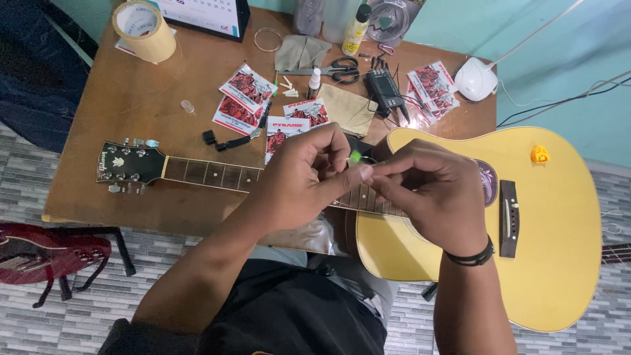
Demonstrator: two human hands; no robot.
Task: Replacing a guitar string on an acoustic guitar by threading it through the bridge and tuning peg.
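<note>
A yellow acoustic guitar point(559, 217) lies flat across a brown wooden table point(131, 98), its dark headstock point(128, 164) to the left. Above the fretboard, my left hand point(299, 181) and my right hand point(427, 194) meet fingertip to fingertip. Between them sits a small green-tipped piece point(355, 156), pinched by both hands; a thin string may run from it, too fine to tell. A black band circles my right wrist. An orange pick point(539, 154) rests on the guitar's top, near the dark bridge point(509, 218).
Several red string packets point(247, 92) lie on the table, with scissors point(338, 68), a tape roll point(144, 29), a black tuner point(384, 89), a cloth point(348, 108), small bottles point(355, 29) and a white device point(474, 79). A red guitar point(46, 253) lies on the floor at the left.
</note>
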